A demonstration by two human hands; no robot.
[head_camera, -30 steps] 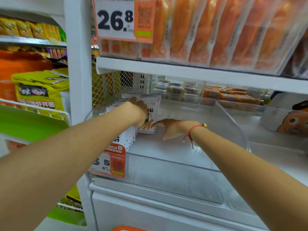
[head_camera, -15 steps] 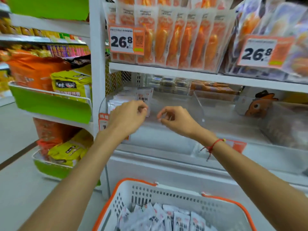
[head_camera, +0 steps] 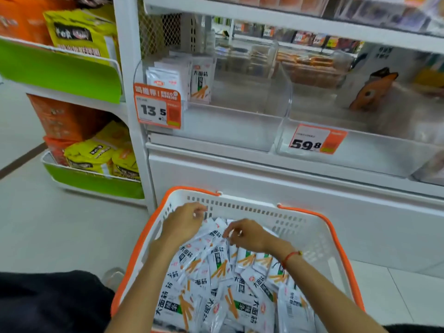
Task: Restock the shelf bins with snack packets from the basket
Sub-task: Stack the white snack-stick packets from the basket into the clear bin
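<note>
Hands were both down inside the basket (head_camera: 310, 234), white plastic with an orange rim, standing on the floor against the shelf base. Left hand (head_camera: 183, 223) hung over the far left of the packet pile (head_camera: 223, 282), fingers curled, fingertips near the basket's back wall; whether it held a packet, can't tell from this angle. Right hand (head_camera: 247, 235), red string at the wrist, pinched at the top edge of a white packet near the pile's middle, probably gripping it, though blur hid the contact. Pile of white snack packets with orange stick graphics filled the basket. Up on the shelf, the clear left bin (head_camera: 240, 126) held a short upright row of the same packets (head_camera: 182, 78) at its left end, behind an orange 13.5 price tag (head_camera: 157, 105). Neighbouring bin carried a 59.8 tag (head_camera: 317, 139).
</note>
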